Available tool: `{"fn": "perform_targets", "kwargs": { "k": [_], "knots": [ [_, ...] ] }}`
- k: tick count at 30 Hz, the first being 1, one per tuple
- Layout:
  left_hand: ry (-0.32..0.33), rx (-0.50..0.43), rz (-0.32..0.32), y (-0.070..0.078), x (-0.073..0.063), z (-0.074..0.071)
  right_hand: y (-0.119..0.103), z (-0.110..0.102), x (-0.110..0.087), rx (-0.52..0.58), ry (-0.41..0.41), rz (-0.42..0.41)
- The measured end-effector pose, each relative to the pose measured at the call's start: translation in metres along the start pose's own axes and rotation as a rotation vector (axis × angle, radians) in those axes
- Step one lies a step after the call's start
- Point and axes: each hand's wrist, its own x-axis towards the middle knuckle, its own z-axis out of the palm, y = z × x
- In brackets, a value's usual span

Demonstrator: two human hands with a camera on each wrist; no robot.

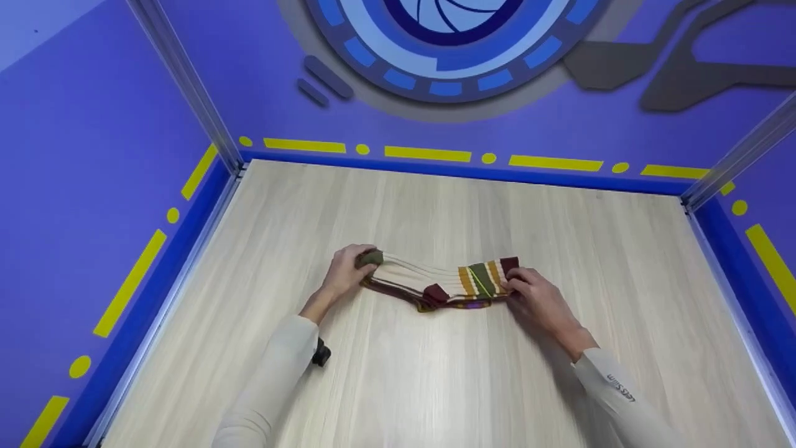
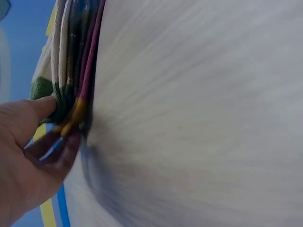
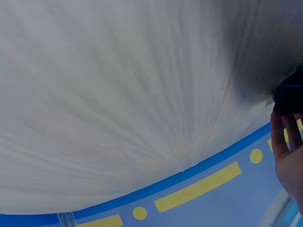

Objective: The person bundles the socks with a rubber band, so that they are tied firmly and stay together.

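Note:
A stack of socks (image 1: 413,274) stretches between both hands just over the table. The top sock is cream and ribbed, with a green toe, a maroon heel and a cuff striped in mustard, green and maroon. Darker socks show along its lower edge. My left hand (image 1: 343,272) pinches the toe end, and in the left wrist view its thumb presses on the layered green and mustard toes (image 2: 59,106). At the cuff end, my right hand (image 1: 542,300) grips the maroon edge. A thin yellow-green line crosses the cuff. In the right wrist view only a dark end of the socks (image 3: 289,94) shows above the fingers.
The pale wood-grain table (image 1: 435,386) is bounded by blue panels with yellow dashes (image 1: 428,153) at the back and sides. Metal posts (image 1: 186,81) stand in the back corners. A small black object (image 1: 321,353) shows beside the left sleeve.

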Motion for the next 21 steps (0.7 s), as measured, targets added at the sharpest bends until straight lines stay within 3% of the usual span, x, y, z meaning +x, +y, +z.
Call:
{"fn": "perform_targets", "kwargs": {
  "k": [3,5,7,10,13,15,21],
  "knots": [
    [0.083,0.128,0.127,0.020,0.004,0.013,0.001,0.001,0.004,-0.023,-0.023,-0.004],
    [0.111,0.184,0.251,0.038,0.010,0.027,0.001,0.002,0.007,-0.037,-0.031,0.007],
    [0.059,0.194,0.361,0.060,0.014,0.046,0.000,0.001,0.008,-0.035,-0.023,0.023],
    [-0.127,0.200,0.461,0.092,0.020,0.077,-0.001,0.001,0.007,-0.023,0.005,0.052],
    [-0.297,0.245,0.452,0.116,0.025,0.102,-0.001,0.000,0.006,-0.006,0.034,0.063],
    [-0.344,0.277,0.427,0.125,0.028,0.115,-0.002,0.000,0.006,0.003,0.048,0.057],
    [-0.307,0.299,0.407,0.129,0.033,0.134,-0.002,-0.001,0.005,0.026,0.096,0.027]
  ]
}}
